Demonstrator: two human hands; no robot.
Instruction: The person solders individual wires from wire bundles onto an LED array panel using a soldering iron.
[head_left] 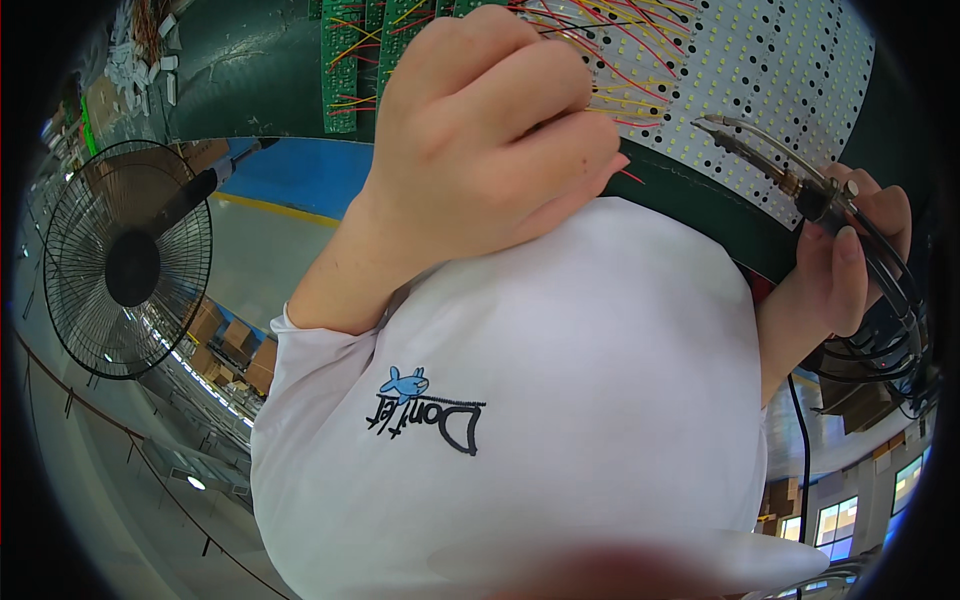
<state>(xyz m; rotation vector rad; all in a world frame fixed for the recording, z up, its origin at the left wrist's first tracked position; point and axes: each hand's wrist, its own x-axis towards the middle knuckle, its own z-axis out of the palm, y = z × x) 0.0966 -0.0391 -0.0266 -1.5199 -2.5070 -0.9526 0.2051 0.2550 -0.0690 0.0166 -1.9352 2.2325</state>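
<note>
Green bench surface (245, 85) across the far side; white LED panel (790, 60) lies on it to the right, dotted with small yellowish diodes. Green circuit boards (341, 85) at left, partly behind the left hand (500, 140). That hand is curled in, knuckles up; fingertips mostly hidden, so cannot tell whether they pinch anything. Right hand (850, 255), near right, wraps its fingers round the handle of a soldering iron (745, 152), thumb on the near side. Iron slants left and far from those fingers, tip over the panel, well apart from the left hand; contact unclear. Red and yellow wires (632, 78) fan beyond the left knuckles; one red wire end (632, 177) shows just beside the left fingertips.
</note>
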